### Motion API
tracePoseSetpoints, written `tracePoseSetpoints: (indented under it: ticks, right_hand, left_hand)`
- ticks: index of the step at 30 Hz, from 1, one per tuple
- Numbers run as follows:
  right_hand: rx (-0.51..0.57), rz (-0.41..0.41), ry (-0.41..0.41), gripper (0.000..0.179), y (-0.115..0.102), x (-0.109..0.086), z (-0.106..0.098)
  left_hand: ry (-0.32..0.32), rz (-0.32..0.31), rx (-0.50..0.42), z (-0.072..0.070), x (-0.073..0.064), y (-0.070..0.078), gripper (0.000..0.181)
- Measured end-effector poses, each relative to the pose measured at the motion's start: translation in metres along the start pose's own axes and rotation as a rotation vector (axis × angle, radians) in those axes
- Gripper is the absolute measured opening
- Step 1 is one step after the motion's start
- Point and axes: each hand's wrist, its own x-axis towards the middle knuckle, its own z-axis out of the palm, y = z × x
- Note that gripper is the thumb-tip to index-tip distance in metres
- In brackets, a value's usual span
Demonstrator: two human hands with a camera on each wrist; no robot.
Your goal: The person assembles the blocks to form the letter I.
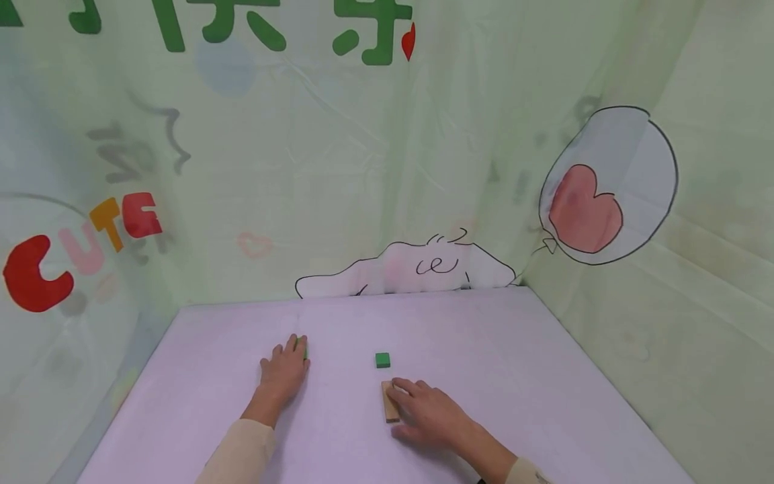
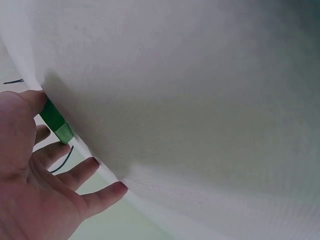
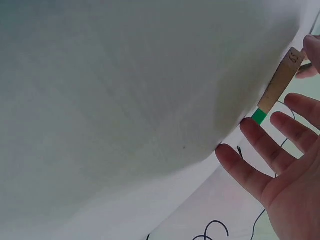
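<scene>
The left hand [image 1: 283, 372] pinches a green block [image 2: 53, 118] — the right hand [image 1: 434, 414] spreads at a slim tan bar [image 1: 390, 408], darkly marked.

Green block [image 2: 53, 117]: elongated, pinched between thumb and fingers of your left hand [image 1: 286, 370] on the bench [image 1: 338, 430].
Wooden block [image 1: 390, 407]: flat, oblong, dark marking on one end, lying lengthwise from you under your right hand's [image 1: 431, 415] fingers.

A curtained-off booth, shown by cartoon-printed hangings [image 1: 338, 168] around a pale lilac table [image 1: 514, 376].
</scene>
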Motion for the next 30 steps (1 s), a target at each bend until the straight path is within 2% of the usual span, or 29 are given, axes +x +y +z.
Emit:
tracePoseSetpoints:
  ticks: [7,17,30]
  right_hand:
    - [-0.052,-0.077,0.043,0.062,0.000,-0.005,0.001]
    - [-0.054,-0.065,0.031,0.062,-0.001,-0.007,0.002]
    - [-0.072,-0.077,0.045,0.063,-0.002,-0.010,0.002]
  left_hand:
    - [0.022,0.021,0.010,-0.001,0.001,-0.003,0.052]
    - [0.043,0.068,0.019,-0.002,-0.003,0.002,0.051]
    - [0.096,0.141,0.032,0.003,-0.007,0.017,0.051]
